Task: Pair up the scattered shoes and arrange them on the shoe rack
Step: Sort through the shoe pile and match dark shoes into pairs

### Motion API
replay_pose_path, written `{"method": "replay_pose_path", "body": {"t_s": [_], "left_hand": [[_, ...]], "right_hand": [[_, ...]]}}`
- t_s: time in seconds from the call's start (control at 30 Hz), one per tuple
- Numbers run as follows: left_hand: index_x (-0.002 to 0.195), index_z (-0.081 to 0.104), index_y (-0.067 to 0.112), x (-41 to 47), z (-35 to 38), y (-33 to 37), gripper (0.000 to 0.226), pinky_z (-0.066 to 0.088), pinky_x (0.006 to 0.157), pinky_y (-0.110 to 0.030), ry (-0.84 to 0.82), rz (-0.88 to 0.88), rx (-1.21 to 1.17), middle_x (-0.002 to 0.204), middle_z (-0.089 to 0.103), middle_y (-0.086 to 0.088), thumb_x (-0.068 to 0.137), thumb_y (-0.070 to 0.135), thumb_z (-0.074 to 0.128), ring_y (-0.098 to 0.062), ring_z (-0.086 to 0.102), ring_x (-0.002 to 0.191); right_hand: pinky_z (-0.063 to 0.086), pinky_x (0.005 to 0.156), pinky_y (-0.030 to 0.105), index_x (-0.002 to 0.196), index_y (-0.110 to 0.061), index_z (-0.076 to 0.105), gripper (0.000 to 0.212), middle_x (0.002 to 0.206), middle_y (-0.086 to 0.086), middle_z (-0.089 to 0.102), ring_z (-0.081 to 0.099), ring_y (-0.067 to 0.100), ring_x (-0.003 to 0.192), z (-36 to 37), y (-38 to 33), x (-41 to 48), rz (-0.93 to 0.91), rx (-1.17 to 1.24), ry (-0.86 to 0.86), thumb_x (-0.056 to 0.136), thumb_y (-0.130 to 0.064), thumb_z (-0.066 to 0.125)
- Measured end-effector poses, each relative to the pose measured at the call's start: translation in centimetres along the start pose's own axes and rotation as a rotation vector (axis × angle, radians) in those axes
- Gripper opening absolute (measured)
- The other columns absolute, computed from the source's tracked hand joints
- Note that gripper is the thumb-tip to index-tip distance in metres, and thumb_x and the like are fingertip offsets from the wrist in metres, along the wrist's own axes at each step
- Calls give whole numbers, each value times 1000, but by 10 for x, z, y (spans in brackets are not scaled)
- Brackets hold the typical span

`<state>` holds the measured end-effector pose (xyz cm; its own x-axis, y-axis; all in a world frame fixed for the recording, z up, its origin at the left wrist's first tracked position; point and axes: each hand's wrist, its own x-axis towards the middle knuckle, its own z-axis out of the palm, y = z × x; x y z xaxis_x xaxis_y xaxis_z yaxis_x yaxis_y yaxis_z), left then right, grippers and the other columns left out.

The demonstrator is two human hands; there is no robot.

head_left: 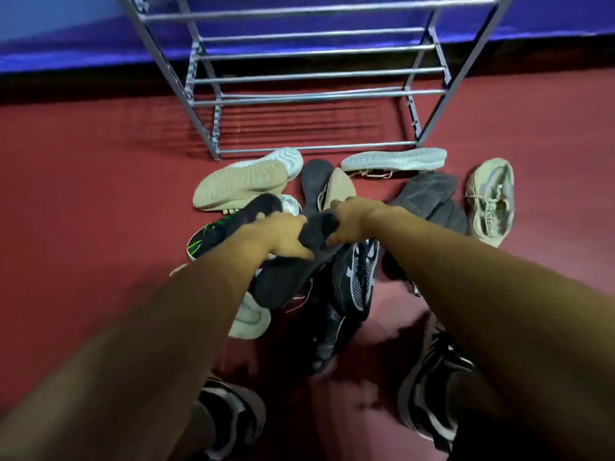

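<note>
Both my hands hold one dark grey knit shoe (293, 277) above the pile. My left hand (283, 236) grips its upper part and my right hand (352, 217) pinches its collar (319, 227). Scattered shoes lie on the red floor: a beige-soled shoe (243, 184) on its side, a black shoe with green lines (213, 234), a grey sole (314, 181), a white sole (392, 159), a dark grey shoe (429, 194), a cream sneaker (491, 201) and a black-and-white mesh sneaker (357, 277). The grey metal shoe rack (316, 74) stands behind them, its bars bare.
A blue wall (66, 34) with a dark base strip runs behind the rack. My own feet in black-and-white sneakers (429, 384) stand at the bottom of the view. A white shoe (249, 317) lies under my left forearm.
</note>
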<state>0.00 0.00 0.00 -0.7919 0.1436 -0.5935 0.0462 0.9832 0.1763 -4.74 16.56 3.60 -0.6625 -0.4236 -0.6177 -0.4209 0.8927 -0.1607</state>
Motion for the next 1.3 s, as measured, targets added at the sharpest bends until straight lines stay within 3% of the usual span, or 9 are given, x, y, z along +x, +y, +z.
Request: {"method": "replay_pose_path", "body": {"t_s": [0.17, 0.37, 0.6, 0.67, 0.87, 1.0, 1.13, 1.2, 1.3], "left_hand": [[148, 26, 23, 2, 34, 10, 107, 42, 100, -53, -31, 20, -84, 142, 37, -10, 65, 59, 82, -36, 43, 130], [146, 10, 39, 4, 51, 7, 101, 48, 84, -50, -27, -56, -189, 134, 34, -19, 75, 36, 82, -46, 55, 106], [136, 24, 45, 6, 39, -5, 89, 49, 77, -37, 6, -7, -452, 110, 50, -8, 68, 30, 80, -29, 58, 94], [136, 27, 42, 2, 27, -10, 86, 49, 70, -27, 11, 6, -536, 103, 60, -4, 69, 28, 79, -17, 61, 86], [133, 32, 49, -23, -20, -12, 85, 57, 68, -27, 32, -9, -921, 104, 63, -4, 65, 26, 78, -10, 68, 78], [128, 42, 48, -40, -51, -11, 80, 59, 82, -46, 5, -11, -1184, 130, 60, 1, 61, 18, 74, -19, 67, 108], [120, 50, 42, -53, -84, -12, 65, 58, 81, -55, -8, 48, -1305, 97, 74, -8, 66, 10, 69, -25, 70, 101], [119, 49, 39, -59, -101, -13, 60, 54, 86, -61, 38, 53, -1335, 100, 72, -15, 68, 14, 68, -30, 69, 102], [113, 47, 35, -71, -128, -13, 44, 58, 72, -50, 88, 64, -1330, 99, 66, -16, 75, 25, 66, -28, 71, 80]], "right_hand": [[40, 104, 52, 145, -17, 35, 79, 146, 17, 30, 35, 39, 135, 33, -4, 9, 46, -109, -55, 82, -50, 70], [45, 94, 52, 140, -19, 34, 63, 142, 16, 27, 36, 39, 130, 47, 4, 15, 45, -63, 32, 89, -29, 68], [43, 97, 51, 142, -17, 37, 71, 139, 14, 37, 45, 39, 128, 24, 18, 7, 30, -26, 110, 88, -52, 66], [44, 95, 50, 142, -16, 36, 74, 139, 14, 38, 48, 39, 126, 11, 19, 1, 46, 48, 155, 87, -55, 66], [45, 96, 42, 138, -9, 37, 74, 137, 16, 53, 55, 35, 121, -24, 15, -19, 13, 424, 321, 89, -58, 63], [48, 67, 26, 142, -20, 49, 56, 113, 7, 67, 66, 22, 89, -40, 3, -34, -90, 866, 216, 94, -42, 66], [48, 72, 30, 130, -24, 60, 37, 94, 4, 70, 62, 18, 76, -66, -17, -41, -172, 1178, 195, 94, -29, 68], [50, 70, 27, 128, -24, 61, 37, 93, 1, 72, 64, 15, 73, -82, -23, -45, -208, 1208, 223, 93, -28, 70], [48, 63, 23, 127, -24, 62, 37, 98, 4, 72, 63, 11, 70, -106, -31, -54, -244, 1201, 248, 92, -25, 71]]}}
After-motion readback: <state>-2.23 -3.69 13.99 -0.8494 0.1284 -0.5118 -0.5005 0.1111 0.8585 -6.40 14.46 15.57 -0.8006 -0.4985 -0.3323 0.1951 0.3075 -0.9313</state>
